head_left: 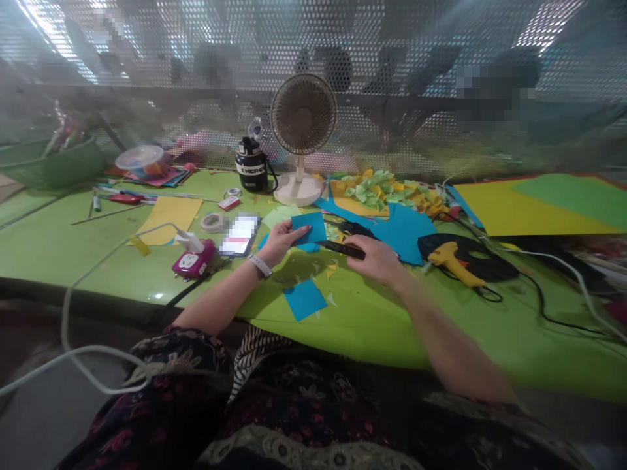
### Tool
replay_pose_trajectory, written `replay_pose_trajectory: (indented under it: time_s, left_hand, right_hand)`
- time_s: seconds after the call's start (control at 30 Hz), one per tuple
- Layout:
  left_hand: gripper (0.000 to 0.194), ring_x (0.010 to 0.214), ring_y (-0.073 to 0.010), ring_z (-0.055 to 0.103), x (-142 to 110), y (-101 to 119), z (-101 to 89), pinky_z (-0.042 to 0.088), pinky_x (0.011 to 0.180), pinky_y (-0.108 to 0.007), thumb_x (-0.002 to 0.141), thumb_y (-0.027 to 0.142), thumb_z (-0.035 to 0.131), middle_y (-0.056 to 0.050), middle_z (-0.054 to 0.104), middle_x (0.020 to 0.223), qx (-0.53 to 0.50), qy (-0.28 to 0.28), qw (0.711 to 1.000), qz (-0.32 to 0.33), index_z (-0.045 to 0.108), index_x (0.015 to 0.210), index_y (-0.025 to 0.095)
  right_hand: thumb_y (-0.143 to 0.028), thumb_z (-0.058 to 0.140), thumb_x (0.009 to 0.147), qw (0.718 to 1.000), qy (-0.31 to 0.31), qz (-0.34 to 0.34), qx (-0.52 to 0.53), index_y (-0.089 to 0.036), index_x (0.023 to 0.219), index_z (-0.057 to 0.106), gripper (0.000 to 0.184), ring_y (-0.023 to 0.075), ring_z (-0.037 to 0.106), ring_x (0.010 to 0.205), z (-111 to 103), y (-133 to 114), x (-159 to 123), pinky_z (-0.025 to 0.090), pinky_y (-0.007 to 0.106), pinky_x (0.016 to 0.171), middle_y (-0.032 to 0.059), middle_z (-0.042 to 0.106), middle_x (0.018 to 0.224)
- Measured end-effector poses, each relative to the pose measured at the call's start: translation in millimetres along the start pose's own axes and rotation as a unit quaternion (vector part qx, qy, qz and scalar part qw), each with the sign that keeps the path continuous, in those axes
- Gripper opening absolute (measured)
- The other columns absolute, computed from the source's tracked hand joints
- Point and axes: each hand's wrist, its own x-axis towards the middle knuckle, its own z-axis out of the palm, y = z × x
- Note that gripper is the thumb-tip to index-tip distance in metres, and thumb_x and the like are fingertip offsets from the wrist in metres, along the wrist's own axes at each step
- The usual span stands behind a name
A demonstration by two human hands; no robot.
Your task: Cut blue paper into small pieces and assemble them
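Observation:
My left hand pinches a small piece of blue paper at its edge, over the green table. My right hand grips a pair of black scissors, whose tips point left towards the blue piece. Just beyond the scissors lies a larger, irregular blue paper sheet. A blue square of paper and several small paper scraps lie on the table below my hands.
A lit phone and a magenta socket adapter sit left of my hands. A yellow glue gun, its black cables, a pile of green and yellow paper pieces, and a fan stand to the right and behind.

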Motion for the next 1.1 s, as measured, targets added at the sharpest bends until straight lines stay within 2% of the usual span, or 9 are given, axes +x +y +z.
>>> replay_pose_trajectory:
  time_s: [0.17, 0.27, 0.43, 0.57, 0.77, 0.87, 0.97, 1.03, 1.1]
  left_hand:
    - [0.043, 0.069, -0.0127, 0.068, -0.3, -5.4, -0.3, 0.056, 0.071, -0.027, 0.06, 0.041, 0.091, -0.004, 0.075, 0.082, 0.005, -0.005, 1.0, 0.0, 0.069, 0.085, 0.013]
    - [0.043, 0.07, -0.0125, 0.068, -1.1, -6.6, 1.2, 0.056, 0.073, -0.027, 0.061, 0.041, 0.091, -0.004, 0.075, 0.083, -0.002, -0.005, 1.0, 0.001, 0.069, 0.085, 0.014]
    - [0.04, 0.064, -0.01, 0.065, -2.6, -8.5, 4.5, 0.054, 0.067, -0.024, 0.061, 0.04, 0.091, -0.002, 0.073, 0.078, 0.0, -0.01, 1.0, 0.002, 0.068, 0.081, 0.014]
    - [0.039, 0.065, -0.0097, 0.066, -3.6, -8.6, 5.8, 0.054, 0.069, -0.024, 0.062, 0.039, 0.091, -0.001, 0.073, 0.077, -0.008, -0.008, 1.0, 0.003, 0.069, 0.082, 0.014]
    - [0.042, 0.064, -0.0111, 0.066, -8.9, -7.9, 12.3, 0.055, 0.068, -0.026, 0.058, 0.039, 0.093, -0.002, 0.073, 0.076, -0.01, -0.029, 0.999, -0.028, 0.069, 0.079, 0.013]
    - [0.042, 0.063, -0.0106, 0.066, -8.6, -6.6, 12.3, 0.055, 0.066, -0.024, 0.058, 0.039, 0.093, -0.003, 0.074, 0.077, -0.014, -0.025, 0.999, -0.03, 0.07, 0.081, 0.013]
    - [0.044, 0.063, -0.0102, 0.066, -6.1, 0.8, 7.7, 0.058, 0.065, -0.023, 0.055, 0.04, 0.094, -0.002, 0.075, 0.078, -0.027, 0.008, 0.999, -0.022, 0.071, 0.083, 0.013]
    - [0.044, 0.065, -0.011, 0.068, -4.4, 9.9, 2.5, 0.06, 0.066, -0.024, 0.052, 0.038, 0.095, -0.002, 0.075, 0.079, -0.025, 0.02, 0.999, -0.03, 0.071, 0.08, 0.014]
    - [0.041, 0.065, -0.011, 0.068, -3.3, 20.3, -3.1, 0.061, 0.066, -0.024, 0.053, 0.035, 0.095, -0.002, 0.075, 0.079, -0.001, -0.001, 0.998, -0.056, 0.071, 0.079, 0.014]
  right_hand:
    - [-0.025, 0.06, 0.08, 1.0, -0.022, 0.0, 0.006, -0.021, 0.115, 0.068, 0.035, 0.0302, 0.069, 0.105, 0.9, -4.1, -0.8, 0.055, 0.044, 0.089, 0.0109, 0.073, 0.118]
    - [-0.024, 0.061, 0.079, 1.0, -0.015, -0.001, 0.001, -0.021, 0.114, 0.068, 0.036, 0.03, 0.069, 0.106, 2.1, -4.2, -1.2, 0.055, 0.044, 0.09, 0.0106, 0.073, 0.119]
    - [-0.023, 0.063, 0.078, 1.0, -0.019, -0.003, 0.007, -0.023, 0.113, 0.07, 0.035, 0.0281, 0.07, 0.104, 4.0, -4.7, -1.5, 0.055, 0.041, 0.088, 0.0078, 0.073, 0.119]
    - [-0.023, 0.064, 0.078, 1.0, -0.024, -0.007, 0.009, -0.024, 0.113, 0.07, 0.035, 0.0278, 0.071, 0.102, 2.6, -5.9, -1.3, 0.056, 0.04, 0.087, 0.0073, 0.074, 0.117]
    - [-0.022, 0.064, 0.079, 0.999, -0.028, -0.01, 0.016, -0.025, 0.113, 0.071, 0.036, 0.0285, 0.07, 0.106, 8.8, -7.1, -2.2, 0.055, 0.042, 0.09, 0.0073, 0.074, 0.12]
    - [-0.02, 0.064, 0.077, 0.998, -0.055, -0.022, 0.031, -0.027, 0.11, 0.07, 0.035, 0.0257, 0.071, 0.102, 9.2, -9.6, -3.0, 0.054, 0.038, 0.087, 0.004, 0.075, 0.117]
    - [-0.019, 0.064, 0.075, 0.992, -0.112, -0.049, 0.029, -0.026, 0.104, 0.07, 0.031, 0.0241, 0.071, 0.097, 5.4, -13.1, -2.9, 0.053, 0.035, 0.084, 0.0028, 0.076, 0.11]
    - [-0.02, 0.063, 0.075, 0.99, -0.139, -0.04, 0.004, -0.025, 0.103, 0.069, 0.028, 0.0243, 0.071, 0.093, 0.4, -13.1, -2.1, 0.052, 0.033, 0.078, 0.0039, 0.076, 0.107]
    - [-0.021, 0.063, 0.076, 0.987, -0.154, -0.001, -0.036, -0.025, 0.102, 0.068, 0.027, 0.0246, 0.07, 0.086, -6.3, -9.5, -0.7, 0.049, 0.031, 0.068, 0.0047, 0.076, 0.103]
